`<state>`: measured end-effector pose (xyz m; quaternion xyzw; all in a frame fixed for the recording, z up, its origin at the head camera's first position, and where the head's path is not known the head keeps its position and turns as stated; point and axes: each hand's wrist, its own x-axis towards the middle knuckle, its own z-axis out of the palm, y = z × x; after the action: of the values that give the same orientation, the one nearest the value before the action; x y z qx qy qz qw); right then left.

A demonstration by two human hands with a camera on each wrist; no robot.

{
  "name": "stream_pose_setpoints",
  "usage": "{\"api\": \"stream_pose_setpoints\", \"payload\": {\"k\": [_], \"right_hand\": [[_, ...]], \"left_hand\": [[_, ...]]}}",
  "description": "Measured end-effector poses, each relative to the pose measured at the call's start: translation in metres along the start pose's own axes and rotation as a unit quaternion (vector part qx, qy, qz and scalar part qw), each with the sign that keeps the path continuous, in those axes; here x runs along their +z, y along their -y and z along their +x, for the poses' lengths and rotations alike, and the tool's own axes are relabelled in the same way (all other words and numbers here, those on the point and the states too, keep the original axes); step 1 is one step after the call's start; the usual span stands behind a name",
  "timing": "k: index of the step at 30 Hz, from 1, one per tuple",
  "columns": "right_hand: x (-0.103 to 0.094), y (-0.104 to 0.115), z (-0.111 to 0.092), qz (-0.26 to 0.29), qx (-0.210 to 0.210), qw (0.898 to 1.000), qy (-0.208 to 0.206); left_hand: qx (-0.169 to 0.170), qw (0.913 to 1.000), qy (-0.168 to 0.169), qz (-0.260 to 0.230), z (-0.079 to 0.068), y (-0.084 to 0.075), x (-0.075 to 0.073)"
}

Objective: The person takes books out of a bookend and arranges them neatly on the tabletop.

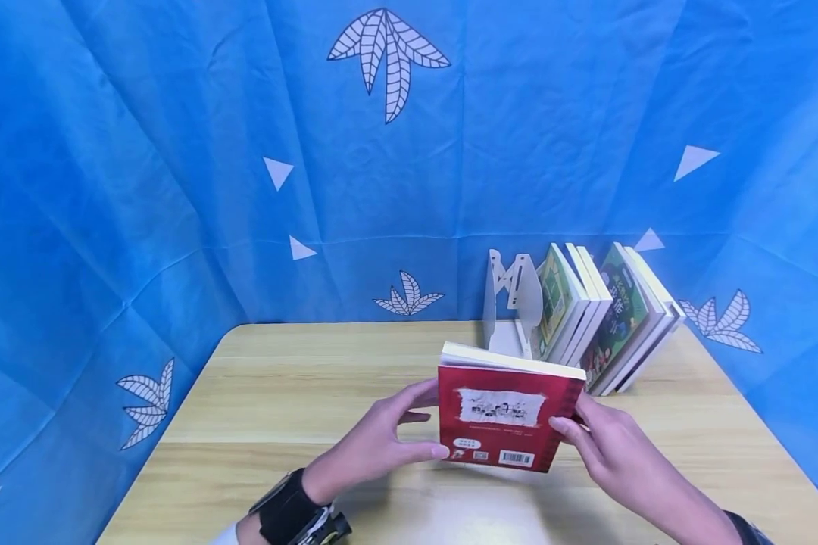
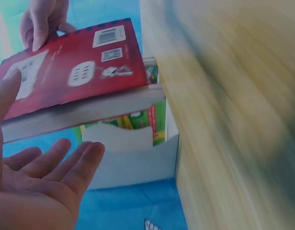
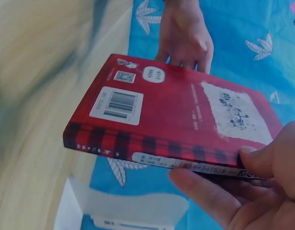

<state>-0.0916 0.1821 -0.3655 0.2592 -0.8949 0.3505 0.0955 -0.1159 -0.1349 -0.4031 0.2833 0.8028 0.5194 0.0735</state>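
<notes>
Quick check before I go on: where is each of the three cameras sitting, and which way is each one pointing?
Head: worn on the head, looking forward and down at the red book over the wooden table; both hands show.
Left wrist: on the left wrist, looking past the left hand at the book's back cover.
Right wrist: on the right wrist, facing the spine gripped by the right hand.
Shared: all three show the book; the head and left wrist views show the bookstand.

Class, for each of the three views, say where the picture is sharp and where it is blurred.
Head view: evenly lit and sharp, red paperback book crisp. Left wrist view: pale wooden table smeared by blur, book readable. Right wrist view: table blurred at left, barcode sharp.
</notes>
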Motion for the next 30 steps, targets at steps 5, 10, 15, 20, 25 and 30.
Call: {"api": "stream_pose_setpoints", "payload": {"k": [5,10,15,20,25,30], "right_hand": [[0.005,0.004,0.001,0.057,-0.012,0.998,0.013],[0.008,0.007,0.001,0.105,0.004,0.994,0.030],[0.011,0.006,0.000,0.127,0.013,0.991,0.036],[0.013,0.003,-0.001,0.130,0.058,0.989,0.045],[0.009,-0.006,-0.006,0.111,0.103,0.988,0.042],[0.004,-0.017,-0.014,0.080,0.082,0.993,0.014]], "left_hand": [[-0.002,0.9992,0.011,-0.038,0.004,-0.001,0.008],[0.005,0.9992,-0.010,-0.038,0.004,0.000,0.011],[0.019,0.9988,-0.033,-0.032,0.002,0.001,0.011],[0.021,0.9981,-0.053,-0.023,0.001,0.003,0.008],[-0.044,0.9949,-0.075,-0.051,0.001,0.008,0.002],[-0.108,0.9811,-0.119,-0.108,0.006,0.018,-0.010]]}}
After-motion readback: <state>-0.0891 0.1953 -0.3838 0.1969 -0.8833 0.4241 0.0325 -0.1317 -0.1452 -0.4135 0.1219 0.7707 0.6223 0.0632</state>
